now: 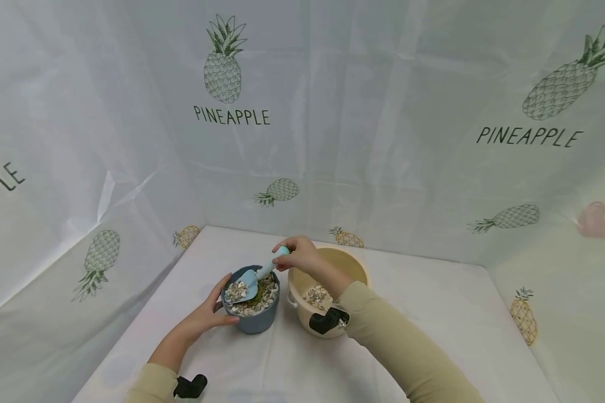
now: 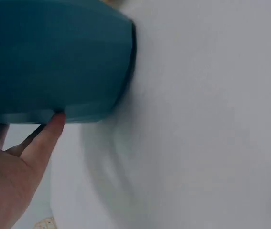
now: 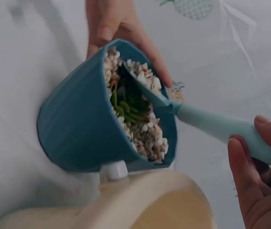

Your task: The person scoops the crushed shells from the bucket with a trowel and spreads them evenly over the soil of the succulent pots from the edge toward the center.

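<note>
A blue-grey flower pot (image 1: 256, 323) stands on the white cloth, holding pale pebbles around a green succulent (image 3: 128, 107). My left hand (image 1: 204, 316) grips its left side, thumb toward the front and fingers spread along the far side near the rim. Between the thumb and fingers of my right hand (image 1: 302, 256) is the handle of a light blue hand trowel (image 3: 216, 125). The trowel's blade dips inside the pot's rim, with pebbles (image 1: 236, 291) on it. In the left wrist view, fingertips touch the pot's wall (image 2: 54, 57).
Right of the pot, close beside it, a cream bucket (image 1: 360, 268) has pebbles (image 1: 319, 296) on its bottom. My right forearm crosses over the bucket. Pineapple-printed sheets (image 1: 363, 140) hang behind and at both sides of the white cloth-covered surface (image 1: 428, 296).
</note>
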{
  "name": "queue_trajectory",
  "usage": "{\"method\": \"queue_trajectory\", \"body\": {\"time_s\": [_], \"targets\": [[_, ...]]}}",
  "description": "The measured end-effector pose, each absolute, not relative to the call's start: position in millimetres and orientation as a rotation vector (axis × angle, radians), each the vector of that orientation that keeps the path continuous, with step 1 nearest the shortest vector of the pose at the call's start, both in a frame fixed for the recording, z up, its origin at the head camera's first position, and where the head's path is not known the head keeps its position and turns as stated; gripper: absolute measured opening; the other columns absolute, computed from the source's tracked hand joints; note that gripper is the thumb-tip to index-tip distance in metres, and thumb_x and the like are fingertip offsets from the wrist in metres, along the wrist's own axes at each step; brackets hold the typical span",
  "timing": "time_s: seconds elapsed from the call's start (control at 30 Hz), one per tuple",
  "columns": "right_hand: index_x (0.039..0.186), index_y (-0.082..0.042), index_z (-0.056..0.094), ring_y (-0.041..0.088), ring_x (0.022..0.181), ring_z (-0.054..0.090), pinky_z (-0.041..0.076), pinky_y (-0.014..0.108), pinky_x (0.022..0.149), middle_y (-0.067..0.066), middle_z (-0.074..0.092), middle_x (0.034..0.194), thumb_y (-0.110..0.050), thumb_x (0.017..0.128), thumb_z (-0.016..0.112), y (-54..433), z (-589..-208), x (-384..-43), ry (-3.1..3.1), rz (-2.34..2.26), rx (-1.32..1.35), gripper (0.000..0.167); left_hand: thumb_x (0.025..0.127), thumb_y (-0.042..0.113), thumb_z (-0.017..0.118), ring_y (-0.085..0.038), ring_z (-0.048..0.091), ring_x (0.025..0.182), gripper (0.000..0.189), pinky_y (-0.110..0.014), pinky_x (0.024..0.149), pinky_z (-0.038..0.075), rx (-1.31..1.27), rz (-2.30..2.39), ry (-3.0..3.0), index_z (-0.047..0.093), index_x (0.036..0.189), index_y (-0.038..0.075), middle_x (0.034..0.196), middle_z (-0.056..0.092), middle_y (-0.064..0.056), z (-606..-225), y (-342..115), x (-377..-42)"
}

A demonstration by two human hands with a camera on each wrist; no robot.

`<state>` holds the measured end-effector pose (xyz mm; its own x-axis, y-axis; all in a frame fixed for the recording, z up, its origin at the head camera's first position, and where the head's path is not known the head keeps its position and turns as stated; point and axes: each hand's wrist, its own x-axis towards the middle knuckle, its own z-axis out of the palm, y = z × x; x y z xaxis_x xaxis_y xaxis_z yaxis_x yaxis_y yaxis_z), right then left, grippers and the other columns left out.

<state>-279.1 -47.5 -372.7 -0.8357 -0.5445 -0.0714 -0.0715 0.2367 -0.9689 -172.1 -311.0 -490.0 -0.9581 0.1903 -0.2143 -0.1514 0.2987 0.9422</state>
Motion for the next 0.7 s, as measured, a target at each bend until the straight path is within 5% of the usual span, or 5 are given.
{"method": "queue_trajectory", "body": {"time_s": [0.2, 0.53, 0.7], "targets": [[0.107, 0.001, 0.070, 0.017, 0.073, 0.069, 0.056, 0.029, 0.067, 0.006, 0.070, 0.081, -0.007, 0.085, 0.076, -46.3, -359.8, -278.1, 2.279, -1.392, -0.767, 0.024, 0.075, 0.010, 0.085, -0.053, 0.001, 0.141, 0.119, -0.072, 0.105, 0.015, 0.098, 1.575, 2.387, 0.000, 0.158, 0.021, 0.159, -0.001, -0.025, -486.5, -309.0, -185.0], [0.099, -0.005, 0.071, 0.013, 0.071, 0.066, 0.056, 0.034, 0.067, 0.001, 0.068, 0.079, -0.007, 0.083, 0.078, -48.1, -342.0, -271.1, 2.346, -1.179, -0.916, 0.017, 0.075, 0.019, 0.087, -0.054, 0.000, 0.141, 0.121, -0.073, 0.104, 0.016, 0.119, 1.553, 2.390, -0.002, 0.158, 0.020, 0.158, -0.001, -0.028, -487.1, -310.0, -185.7], [0.098, -0.005, 0.071, 0.012, 0.071, 0.064, 0.053, 0.027, 0.063, -0.001, 0.067, 0.079, -0.006, 0.083, 0.077, -48.7, -339.0, -271.7, 2.359, -1.116, -0.954, 0.017, 0.075, 0.024, 0.086, -0.054, 0.000, 0.141, 0.121, -0.073, 0.104, 0.017, 0.136, 1.554, 2.396, -0.002, 0.158, 0.020, 0.158, -0.002, -0.028, -486.3, -310.4, -183.8]]}}
